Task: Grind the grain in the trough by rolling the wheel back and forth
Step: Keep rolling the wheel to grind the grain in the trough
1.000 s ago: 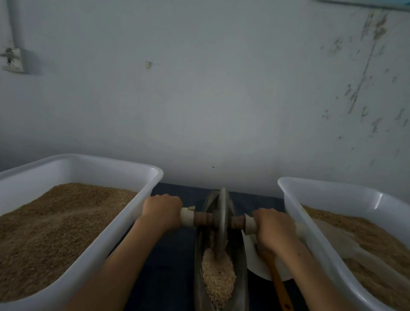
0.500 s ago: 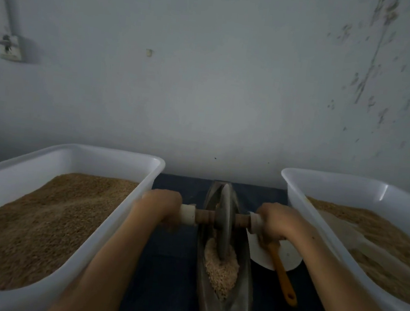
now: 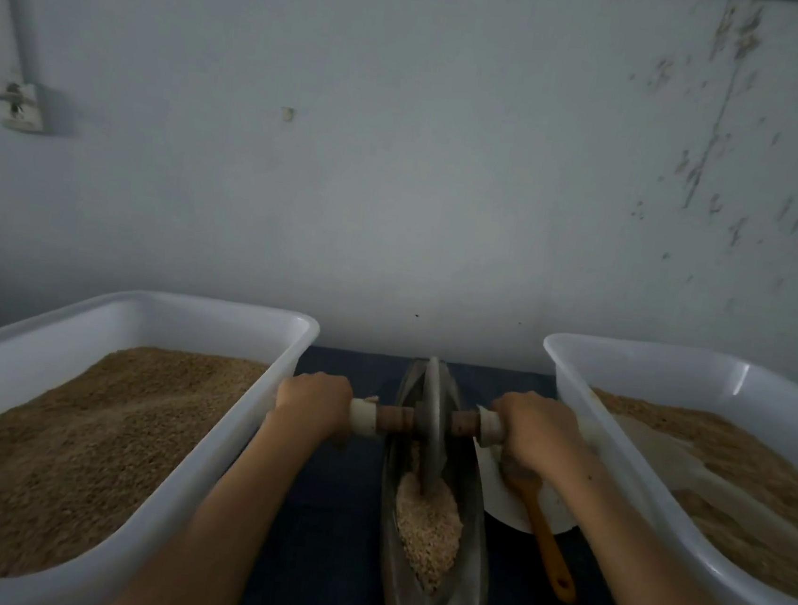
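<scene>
A narrow boat-shaped metal trough point(image 3: 464, 600) lies lengthwise on the dark cloth between my arms. A pile of pale grain point(image 3: 428, 522) sits in its middle. The grey metal wheel point(image 3: 433, 419) stands upright in the far half of the trough, its lower edge at the far end of the grain. A wooden axle point(image 3: 395, 417) runs through it, with white-wrapped ends. My left hand point(image 3: 315, 404) grips the left end of the axle. My right hand point(image 3: 535, 435) grips the right end.
A white tub point(image 3: 218, 313) of brown grain stands at the left, another white tub point(image 3: 652, 353) with grain and a scoop at the right. A white plate point(image 3: 494, 499) with an orange-handled brush point(image 3: 553, 550) lies right of the trough. The wall is close behind.
The wheel rolled a short way toward me over the grain, then back toward the far end of the trough. Both hands kept their grip on the axle.
</scene>
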